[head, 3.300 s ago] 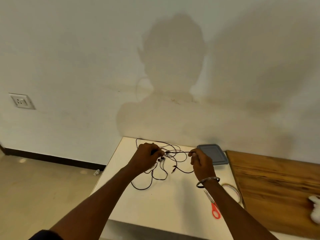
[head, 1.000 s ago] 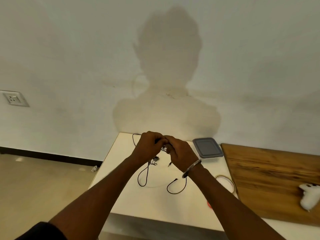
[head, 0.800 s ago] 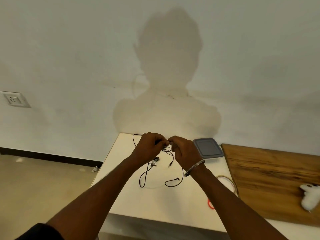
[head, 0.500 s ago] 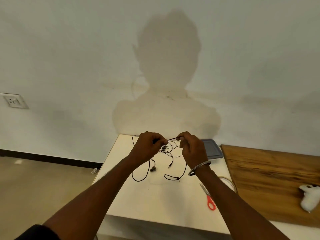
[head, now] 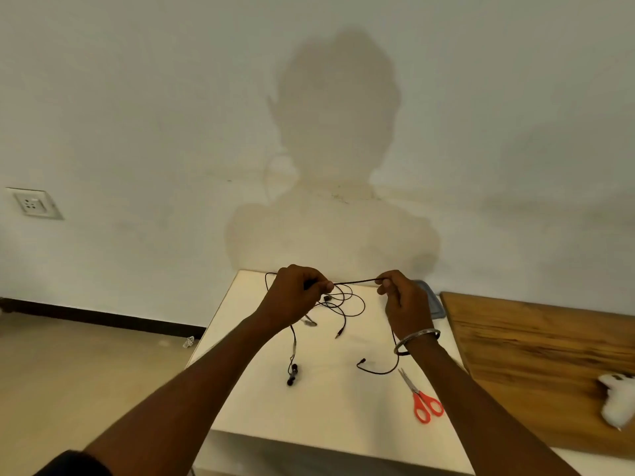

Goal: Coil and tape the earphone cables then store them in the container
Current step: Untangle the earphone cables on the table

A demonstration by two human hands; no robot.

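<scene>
Black earphone cables (head: 347, 300) lie tangled on the small white table (head: 330, 403). My left hand (head: 295, 297) pinches one cable at its fingertips. My right hand (head: 402, 304) pinches the same cable further along, so a short straight stretch (head: 355, 281) runs taut between the two hands above the table. Earbuds (head: 292, 374) hang down below my left hand. A loose end (head: 376, 367) curls below my right wrist. The grey container lid (head: 434, 305) shows behind my right hand, mostly hidden.
Orange-handled scissors (head: 421, 395) lie on the table near my right forearm. A wooden board (head: 543, 359) adjoins the table on the right, with a white object (head: 618, 400) on it. A wall socket (head: 32, 203) is at the left.
My hands, close together a second ago, have moved apart and stretched a length of cable straight between them. The dangling earbuds and loose end have dropped lower. The scissors have come into sight.
</scene>
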